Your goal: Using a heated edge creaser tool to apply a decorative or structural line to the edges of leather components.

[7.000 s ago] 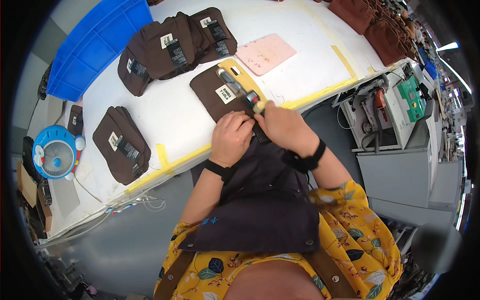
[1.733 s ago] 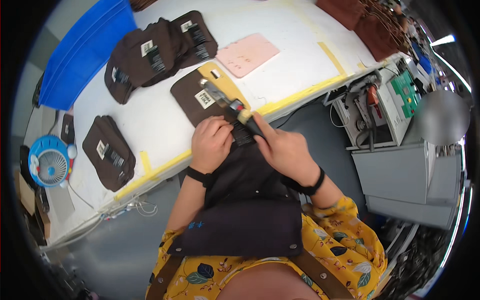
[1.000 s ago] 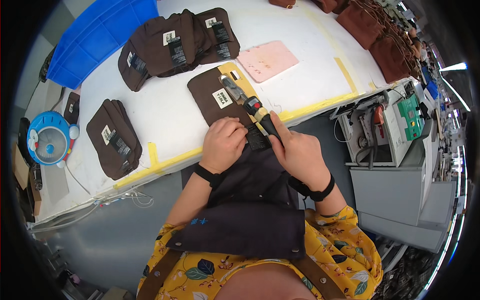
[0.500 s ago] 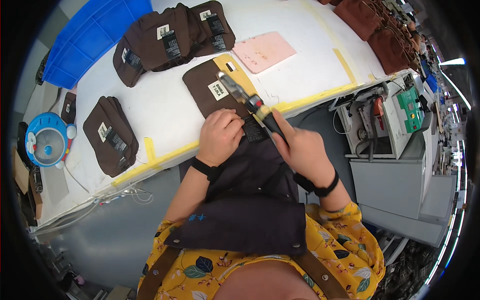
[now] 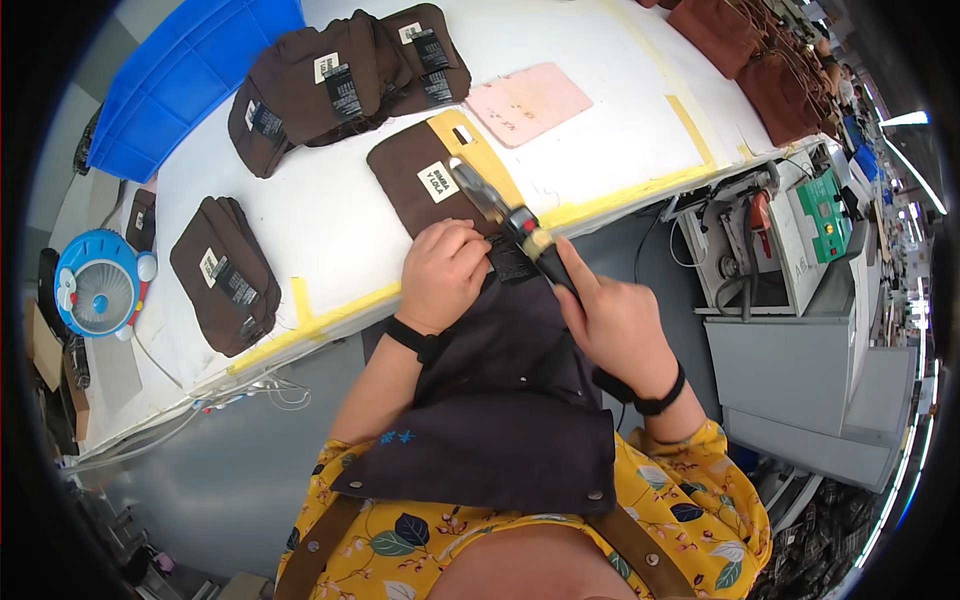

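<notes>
The fingers of the left hand (image 5: 447,270) are curled and pressed together on a black strap piece (image 5: 513,265) at the near edge of a flat brown pouch (image 5: 425,185), pinning it down. The right hand (image 5: 612,322) is closed around the black handle of a hand tool (image 5: 510,215), with the forefinger laid straight along the handle. The tool's long axis is set diagonally, its metal tip pointing away from the person and to the left, over the pouch beside a white label. The pouch itself is laid on a yellow board (image 5: 490,160) at the near edge of a white worktable (image 5: 330,215) that is edged with yellow tape. A pink sheet (image 5: 527,102) is seen just beyond, and stacks of brown pouches (image 5: 340,75) further back, with one smaller stack (image 5: 225,275) to the left. A blue bin (image 5: 170,85) and a small blue fan (image 5: 98,295) are placed at the left end. A grey machine stand (image 5: 800,300) is seen on the right. A dark apron is worn over a yellow floral shirt.
</notes>
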`<state>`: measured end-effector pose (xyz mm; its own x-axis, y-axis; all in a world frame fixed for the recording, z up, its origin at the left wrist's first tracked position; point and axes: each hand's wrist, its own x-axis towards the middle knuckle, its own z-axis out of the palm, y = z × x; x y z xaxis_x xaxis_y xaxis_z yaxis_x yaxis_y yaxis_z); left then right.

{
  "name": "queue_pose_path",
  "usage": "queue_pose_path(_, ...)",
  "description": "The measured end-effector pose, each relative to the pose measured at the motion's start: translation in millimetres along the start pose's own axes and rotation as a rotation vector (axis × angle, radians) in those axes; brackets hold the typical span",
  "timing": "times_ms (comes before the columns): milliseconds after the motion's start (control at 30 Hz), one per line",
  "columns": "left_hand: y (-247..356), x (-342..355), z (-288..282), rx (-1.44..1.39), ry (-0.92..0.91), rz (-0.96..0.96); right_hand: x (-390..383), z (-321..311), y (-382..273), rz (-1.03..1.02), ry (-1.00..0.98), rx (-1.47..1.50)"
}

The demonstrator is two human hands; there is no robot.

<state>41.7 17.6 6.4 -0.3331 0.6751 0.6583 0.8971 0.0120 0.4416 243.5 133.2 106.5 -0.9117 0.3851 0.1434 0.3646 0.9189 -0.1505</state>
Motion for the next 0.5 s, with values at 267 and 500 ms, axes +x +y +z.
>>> queue_pose_path(267,4,2,3,-0.007,-0.013,0.004,83,37,2,-0.030,0.130,0.024)
queue_pose_path(500,-1,0,2,-0.006,0.003,-0.016,8,2,5,-0.010,-0.005,0.013)
